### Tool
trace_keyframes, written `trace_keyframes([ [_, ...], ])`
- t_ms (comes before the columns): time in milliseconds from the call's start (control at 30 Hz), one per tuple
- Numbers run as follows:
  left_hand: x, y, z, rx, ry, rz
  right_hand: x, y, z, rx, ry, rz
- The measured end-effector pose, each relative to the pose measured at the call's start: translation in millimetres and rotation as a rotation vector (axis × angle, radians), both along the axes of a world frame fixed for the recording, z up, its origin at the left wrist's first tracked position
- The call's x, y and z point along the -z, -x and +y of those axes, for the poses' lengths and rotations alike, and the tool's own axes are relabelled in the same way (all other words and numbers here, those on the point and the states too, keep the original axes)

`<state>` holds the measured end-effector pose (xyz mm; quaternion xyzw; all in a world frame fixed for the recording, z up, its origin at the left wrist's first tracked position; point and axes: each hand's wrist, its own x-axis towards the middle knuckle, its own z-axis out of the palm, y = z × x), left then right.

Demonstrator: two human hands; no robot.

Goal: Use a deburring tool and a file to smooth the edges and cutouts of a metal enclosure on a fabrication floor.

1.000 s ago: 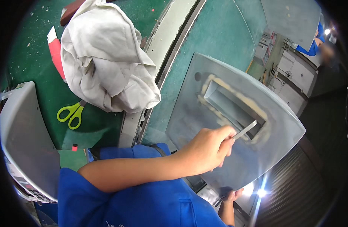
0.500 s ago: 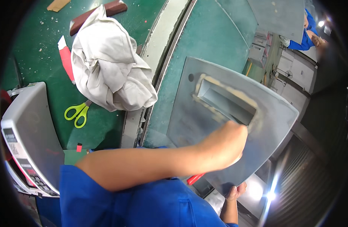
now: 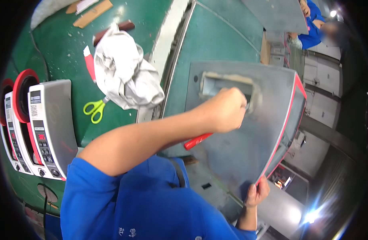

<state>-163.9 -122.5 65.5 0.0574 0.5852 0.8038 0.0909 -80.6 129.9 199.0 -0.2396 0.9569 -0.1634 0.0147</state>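
My left hand (image 3: 228,110) is closed around a tool with a red handle (image 3: 198,141). The handle's end sticks out below the fist, while the working end is hidden. The fist is against a grey panel piece (image 3: 232,152), beside a rectangular recess (image 3: 232,85) ringed with tan filler. Along its right side the piece has a red-edged, open frame-like side (image 3: 291,116). At the lower corner my right hand (image 3: 258,192) grips the red edge, thumb on the face and the other fingers partly hidden. The piece rests at a slant over a green surface (image 3: 228,36).
To the left, a white crumpled cloth (image 3: 126,74) lies by yellow-green scissors (image 3: 95,111) and a red-and-white tool (image 3: 89,64). Two tape dispensers (image 3: 52,128) stand farther left. A person in blue (image 3: 312,34) is at the upper right, hands near another grey panel (image 3: 276,16).
The grey piece has turned, bringing its red-edged side into view. My left fist stays near the recess with the red-handled tool. The view has shifted, showing more of the tape dispensers.
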Motion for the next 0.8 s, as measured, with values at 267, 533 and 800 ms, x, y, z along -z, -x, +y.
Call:
trace_keyframes([
  [267, -3, 3, -5, 0.005, -0.129, -0.048, 7, 7, -7, -0.050, 0.088, 0.025],
  [533, -8, 5, -7, 0.105, -0.051, -0.064, 7, 8, -8, -0.058, 0.107, 0.012],
  [800, -8, -6, -11, 0.170, -0.031, -0.073, 4, 5, -6, -0.047, 0.077, -0.043],
])
